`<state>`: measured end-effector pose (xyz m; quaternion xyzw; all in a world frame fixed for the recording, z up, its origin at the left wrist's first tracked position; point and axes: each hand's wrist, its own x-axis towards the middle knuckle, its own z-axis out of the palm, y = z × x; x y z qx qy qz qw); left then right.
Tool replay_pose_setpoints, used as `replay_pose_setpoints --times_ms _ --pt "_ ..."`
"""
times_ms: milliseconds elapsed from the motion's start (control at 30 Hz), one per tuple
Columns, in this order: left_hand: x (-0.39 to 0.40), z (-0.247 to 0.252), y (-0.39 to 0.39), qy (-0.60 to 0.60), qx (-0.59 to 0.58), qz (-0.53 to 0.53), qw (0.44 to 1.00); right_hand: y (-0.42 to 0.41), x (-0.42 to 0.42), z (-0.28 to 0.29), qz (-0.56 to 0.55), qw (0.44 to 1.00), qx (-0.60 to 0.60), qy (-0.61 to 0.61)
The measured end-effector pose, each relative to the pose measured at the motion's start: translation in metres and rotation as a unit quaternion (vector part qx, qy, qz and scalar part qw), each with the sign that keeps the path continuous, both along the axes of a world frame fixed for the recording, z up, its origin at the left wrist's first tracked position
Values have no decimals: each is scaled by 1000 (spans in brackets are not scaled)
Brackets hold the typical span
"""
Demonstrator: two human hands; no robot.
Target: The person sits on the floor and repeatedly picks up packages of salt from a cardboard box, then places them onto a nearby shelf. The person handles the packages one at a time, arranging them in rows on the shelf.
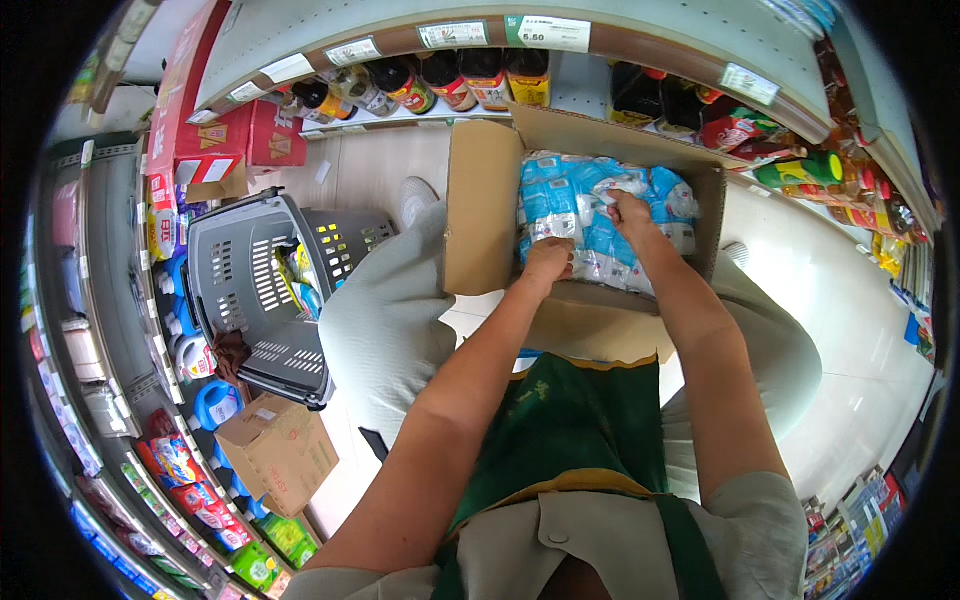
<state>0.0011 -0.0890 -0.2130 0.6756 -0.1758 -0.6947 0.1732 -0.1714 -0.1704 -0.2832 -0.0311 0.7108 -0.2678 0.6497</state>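
An open cardboard box [480, 210] stands between my knees, its flaps folded outward. Blue-and-white plastic packets [547, 195] fill it, packed close together. My right hand [631, 213] is over the middle of the packets, with thumb and fingers pinched on the edge of a white-and-blue packet [621, 184]. At the near left part of the box, my left hand [550, 260] rests against the packets with its fingers curled. Its fingertips are partly hidden, so whether it grips one is unclear.
A grey plastic shopping basket [259, 330] with a few packets inside stands left of my leg. A closed carton [279, 454] sits behind it. Bottles of sauce [480, 79] line the low shelf ahead, under a shelf edge [390, 46]. Detergent jugs [217, 405] stand along the left shelving.
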Motion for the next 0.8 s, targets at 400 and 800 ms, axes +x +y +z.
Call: replay_pose_setpoints --times_ms 400,800 --pt "24 133 -17 342 -5 128 931 92 15 264 665 384 -509 389" --pt "27 203 51 327 -177 15 928 162 15 297 220 935 -272 -59"
